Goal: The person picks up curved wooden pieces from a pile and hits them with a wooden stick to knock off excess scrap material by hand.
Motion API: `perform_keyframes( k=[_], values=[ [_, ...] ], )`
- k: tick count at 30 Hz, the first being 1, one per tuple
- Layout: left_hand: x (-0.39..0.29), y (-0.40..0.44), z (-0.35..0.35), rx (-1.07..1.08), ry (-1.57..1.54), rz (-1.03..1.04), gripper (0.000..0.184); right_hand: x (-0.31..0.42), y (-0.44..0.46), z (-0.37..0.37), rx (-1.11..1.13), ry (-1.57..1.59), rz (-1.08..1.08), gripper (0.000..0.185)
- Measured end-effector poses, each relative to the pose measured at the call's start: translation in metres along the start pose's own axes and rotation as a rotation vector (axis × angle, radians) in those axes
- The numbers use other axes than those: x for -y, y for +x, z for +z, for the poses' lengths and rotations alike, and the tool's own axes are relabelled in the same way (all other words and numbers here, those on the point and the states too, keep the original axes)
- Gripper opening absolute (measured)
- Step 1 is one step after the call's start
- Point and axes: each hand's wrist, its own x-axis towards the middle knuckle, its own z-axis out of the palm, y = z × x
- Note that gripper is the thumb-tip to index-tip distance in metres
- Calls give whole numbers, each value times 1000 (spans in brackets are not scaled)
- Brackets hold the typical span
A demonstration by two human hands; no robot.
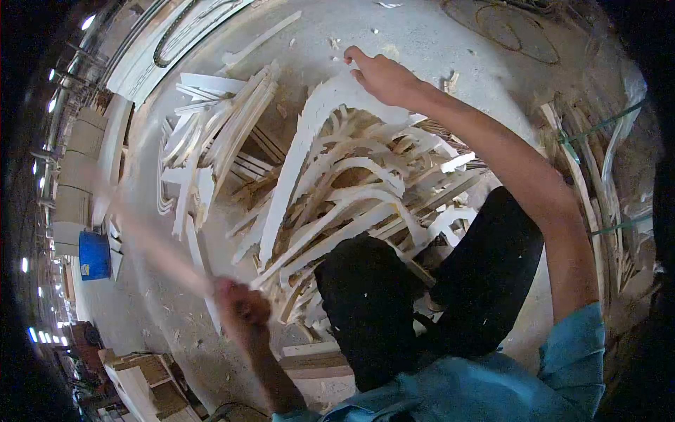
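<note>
My left hand (pixel 242 306) is closed around one end of a long, pale strip (pixel 155 243), perhaps wood, which motion smears toward the upper left. With the arm stretched out, my right hand (pixel 383 79) is over the far end of a broad white board (pixel 299 148). Its thumb and bent forefinger are apart with nothing visible between them; the other fingers are hidden. Below it, between the board and my knees, lies a heap of curved, white-faced wooden offcuts (pixel 358 179). I cannot tell whether my right hand touches the board.
Stacked angled white pieces (pixel 225 133) lie left of the heap. A blue bucket (pixel 94 254) stands farther left. Long wooden strips (pixel 594 169) with green straps lie at the right. A wooden crate (pixel 151 383) is at the lower left. My dark-trousered knees (pixel 369 295) border the heap.
</note>
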Motion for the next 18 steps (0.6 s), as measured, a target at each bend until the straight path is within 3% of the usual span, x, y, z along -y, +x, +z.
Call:
perform_keyframes(
  k=[1,3,6,8,9,11,12,13,14,15,16,17,18],
  values=[
    [-14,6,-8,187,-138,147,37,-1,0,1,11,5,4,28],
    [-15,10,4,74,-171,533,40,-1,1,3,23,16,3,28],
    [92,35,-13,-290,-233,813,35,7,-3,3,-5,16,-33,28],
    [91,22,-7,36,244,252,27,18,-1,1,-196,6,-93,29],
    [89,6,-8,179,473,-50,23,24,-3,3,-179,14,-100,29],
    [62,1,1,255,667,-377,19,29,3,-10,-164,-16,-77,30],
    [34,-7,5,169,639,-419,18,31,1,-12,-162,-17,-67,30],
    [10,-19,14,9,705,-305,16,34,1,-15,-171,-8,-85,30],
    [6,-23,-4,-18,337,-157,14,36,2,-20,-184,0,-107,30],
    [-8,-28,12,-166,250,44,10,35,2,-20,-187,-4,-107,30],
    [-23,-27,16,-9,100,195,30,36,1,-17,-143,-32,-67,31],
    [-32,-25,24,164,101,415,30,36,1,-14,-100,-58,-27,31],
    [-31,-19,28,157,-37,525,28,34,1,-12,-102,-56,-27,31]
  ],
)
